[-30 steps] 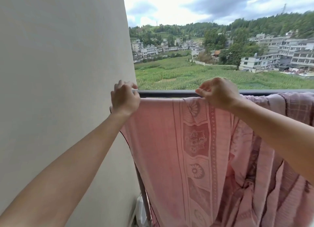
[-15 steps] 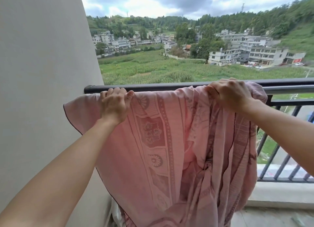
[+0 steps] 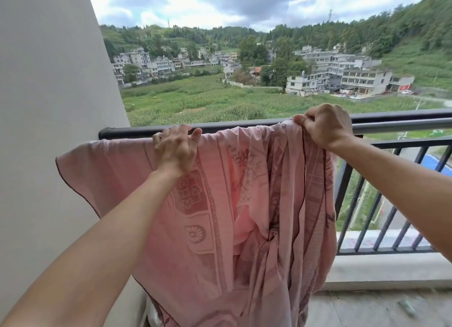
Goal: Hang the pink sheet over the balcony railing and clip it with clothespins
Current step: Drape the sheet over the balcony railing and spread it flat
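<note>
Both hands, left hand [image 3: 176, 148] and right hand [image 3: 324, 125], apparently grip pink sheet [image 3: 220, 204] at railing [image 3: 391, 123].

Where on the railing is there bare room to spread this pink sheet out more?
The top rail is bare from the right hand to the frame's right edge. A short bare stub lies between the wall and the left hand. Between the hands, the pink sheet is bunched.

Rail [image 3: 391, 125]: dark, horizontal, running from the wall [image 3: 49, 106] off to my right. On it: sheet [image 3: 220, 204], pink, patterned, draped over the top, bunched toward the right, one corner flaring left against the wall.
</note>
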The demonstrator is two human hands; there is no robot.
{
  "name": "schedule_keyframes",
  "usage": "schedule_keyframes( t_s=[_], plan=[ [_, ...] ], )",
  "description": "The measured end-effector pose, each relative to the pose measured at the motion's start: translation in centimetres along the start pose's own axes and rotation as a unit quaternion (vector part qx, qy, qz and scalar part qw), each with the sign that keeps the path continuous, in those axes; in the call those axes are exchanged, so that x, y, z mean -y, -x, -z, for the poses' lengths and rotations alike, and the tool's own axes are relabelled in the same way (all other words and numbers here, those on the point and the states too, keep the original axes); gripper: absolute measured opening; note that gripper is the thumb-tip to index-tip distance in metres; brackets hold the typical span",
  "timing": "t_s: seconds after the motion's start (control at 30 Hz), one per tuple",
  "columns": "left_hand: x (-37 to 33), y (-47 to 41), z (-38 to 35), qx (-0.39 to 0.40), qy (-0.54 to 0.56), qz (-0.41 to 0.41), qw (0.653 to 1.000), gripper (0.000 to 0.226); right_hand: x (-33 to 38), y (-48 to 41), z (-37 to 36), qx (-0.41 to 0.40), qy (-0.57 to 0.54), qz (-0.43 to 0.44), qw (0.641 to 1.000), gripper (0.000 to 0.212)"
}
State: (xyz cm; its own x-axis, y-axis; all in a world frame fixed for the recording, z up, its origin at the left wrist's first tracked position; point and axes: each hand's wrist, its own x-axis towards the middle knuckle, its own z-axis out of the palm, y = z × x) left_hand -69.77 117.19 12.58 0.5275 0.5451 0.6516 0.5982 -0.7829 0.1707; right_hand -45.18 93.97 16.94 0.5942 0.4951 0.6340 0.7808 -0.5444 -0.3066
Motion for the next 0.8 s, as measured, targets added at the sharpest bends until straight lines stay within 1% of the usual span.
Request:
schedule_keyframes(
  t_s=[0.03,0.1,0.13,0.17,0.2,0.23,0.27,0.3,0.33,0.37,0.4,0.43,0.47,0.5,0.6,0.67,0.7,0.73,0.8],
  plan=[
    [0.1,0.0,-0.3,-0.003,-0.013,0.004,1.0,0.059,-0.2,-0.2,0.3,-0.02,-0.006,-0.012,1.0,0.044],
    [0.8,0.1,-0.5,-0.014,-0.038,-0.003,0.999,0.058,-1.4,-0.8,2.5,-0.069,0.002,-0.065,0.995,0.04],
    [1.3,0.2,-0.5,-0.018,-0.047,-0.004,0.999,0.059,-2.3,-0.9,3.8,-0.089,0.011,-0.109,0.99,0.04],
    [1.7,0.2,-0.6,-0.023,-0.053,-0.006,0.998,0.061,-4.6,-1.6,5.0,-0.099,0.02,-0.158,0.982,0.042],
    [1.9,0.2,-0.7,-0.028,-0.057,-0.008,0.998,0.062,-8.2,-2.5,5.9,-0.105,0.044,-0.21,0.971,0.05],
    [2.1,0.1,-0.8,-0.033,-0.06,-0.009,0.998,0.062,-15.2,-4.5,5.2,-0.102,0.064,-0.237,0.964,0.066],
    [2.2,0.0,-0.9,-0.037,-0.06,-0.01,0.997,0.062,-21.5,-6.1,4.4,-0.086,0.094,-0.236,0.963,0.083],
    [2.2,0.0,-1.0,-0.037,-0.06,-0.012,0.997,0.064,-25.6,-6.9,4.4,-0.078,0.105,-0.212,0.968,0.092],
    [2.2,0.0,-1.0,-0.034,-0.06,-0.011,0.998,0.066,-27.0,-6.9,4.5,-0.056,0.084,-0.209,0.973,0.086],
    [2.2,0.0,-1.0,-0.031,-0.062,-0.01,0.998,0.067,-25.1,-5.8,5.0,-0.044,0.104,-0.226,0.968,0.073],
    [2.6,0.2,-1.1,-0.028,-0.065,-0.011,0.997,0.067,-20.2,-3.6,5.8,-0.024,0.126,-0.223,0.966,0.056],
    [3.0,0.3,-1.2,-0.027,-0.068,-0.01,0.997,0.066,-13.2,-0.9,6.8,0.008,0.145,-0.198,0.969,0.039],
    [3.4,0.4,-1.2,-0.025,-0.07,-0.008,0.997,0.067,-8.5,0.7,6.8,0.034,0.159,-0.177,0.971,0.029],
    [3.7,0.3,-1.2,-0.023,-0.069,-0.007,0.997,0.067,-5.8,1.3,6.5,0.047,0.15,-0.147,0.977,0.027],
    [4.9,0.0,-0.9,-0.011,-0.066,-0.006,0.998,0.068,0.5,2.4,3.6,0.095,0.072,-0.014,0.993,0.036],
    [5.2,0.0,-0.7,-0.006,-0.061,-0.005,0.998,0.07,4.1,2.8,1.3,0.132,0.006,0.061,0.989,0.036],
    [5.1,-0.1,-0.6,-0.004,-0.056,-0.003,0.998,0.072,5.3,3.0,0.6,0.133,-0.013,0.083,0.987,0.033],
    [5.5,0.0,-0.5,-0.002,-0.051,-0.001,0.999,0.074,6.1,3.2,-0.3,0.118,-0.027,0.094,0.988,0.029],
    [6.1,0.1,-0.3,0.0,-0.033,0.002,0.999,0.076,6.0,2.8,-0.8,0.08,-0.061,0.07,0.992,0.02]
  ],
)
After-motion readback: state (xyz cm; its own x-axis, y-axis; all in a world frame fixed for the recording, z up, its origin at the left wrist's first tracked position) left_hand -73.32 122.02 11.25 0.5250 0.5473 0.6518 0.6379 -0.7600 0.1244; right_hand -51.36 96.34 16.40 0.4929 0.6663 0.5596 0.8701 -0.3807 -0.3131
